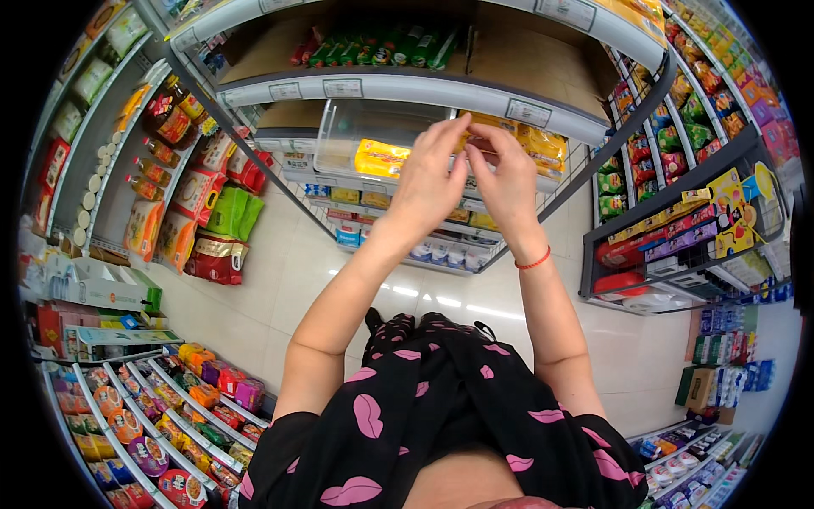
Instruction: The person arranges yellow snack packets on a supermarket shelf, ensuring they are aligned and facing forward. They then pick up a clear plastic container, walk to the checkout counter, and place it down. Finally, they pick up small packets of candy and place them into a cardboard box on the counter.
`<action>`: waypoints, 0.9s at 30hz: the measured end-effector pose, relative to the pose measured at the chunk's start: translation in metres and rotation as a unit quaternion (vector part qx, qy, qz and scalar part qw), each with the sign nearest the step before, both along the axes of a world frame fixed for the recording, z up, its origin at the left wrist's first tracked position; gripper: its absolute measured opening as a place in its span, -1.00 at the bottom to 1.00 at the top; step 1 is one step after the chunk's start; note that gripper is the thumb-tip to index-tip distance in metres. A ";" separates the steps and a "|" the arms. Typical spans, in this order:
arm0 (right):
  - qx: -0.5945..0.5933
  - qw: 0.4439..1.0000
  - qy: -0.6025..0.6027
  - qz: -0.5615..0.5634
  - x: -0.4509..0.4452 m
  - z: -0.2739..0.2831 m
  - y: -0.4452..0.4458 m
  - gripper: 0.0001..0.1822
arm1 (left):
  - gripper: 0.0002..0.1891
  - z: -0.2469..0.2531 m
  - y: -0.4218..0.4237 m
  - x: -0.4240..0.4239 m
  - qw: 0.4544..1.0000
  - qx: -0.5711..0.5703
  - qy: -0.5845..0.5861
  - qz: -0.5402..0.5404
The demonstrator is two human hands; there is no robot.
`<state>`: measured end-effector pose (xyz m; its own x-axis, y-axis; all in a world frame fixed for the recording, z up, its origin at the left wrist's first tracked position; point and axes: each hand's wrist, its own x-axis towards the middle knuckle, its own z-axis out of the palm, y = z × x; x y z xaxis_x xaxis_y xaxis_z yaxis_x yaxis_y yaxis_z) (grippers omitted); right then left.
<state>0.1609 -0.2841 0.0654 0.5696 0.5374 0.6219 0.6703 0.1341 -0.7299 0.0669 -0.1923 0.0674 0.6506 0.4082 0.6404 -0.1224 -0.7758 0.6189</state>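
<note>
Both my hands are raised close together before a store shelf unit. My left hand (434, 168) is in front of a clear plastic bin (337, 137), its fingertips near those of my right hand (505, 167). Whether anything small is between the fingers cannot be told. A yellow packet (381, 158) lies in the bin, partly behind my left hand. More yellow packets (540, 149) lie to the right, behind my right hand. Above them, the shelf with a white price rail (432, 89) carries a row of green and red packets (381, 51).
Lower shelves hold yellow packs and white tubs (445, 254). Left are shelves with oil bottles (168, 121) and bagged goods (197, 191). A snack rack (687, 223) stands right. Noodle cups (147, 455) fill shelves at the lower left. Pale floor tiles (286, 280) lie between.
</note>
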 end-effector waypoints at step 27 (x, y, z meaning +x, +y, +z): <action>-0.539 0.840 -0.044 -0.039 -0.026 -0.032 0.132 -0.51 | -0.69 -0.045 0.169 -0.014 0.877 0.070 0.476 0.009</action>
<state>0.1354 -0.1516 0.0339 0.6065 0.7785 -0.1615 0.7041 -0.6202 -0.3458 0.0532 -0.0238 0.0228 0.9114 0.3856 -0.1438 0.4115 -0.8483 0.3332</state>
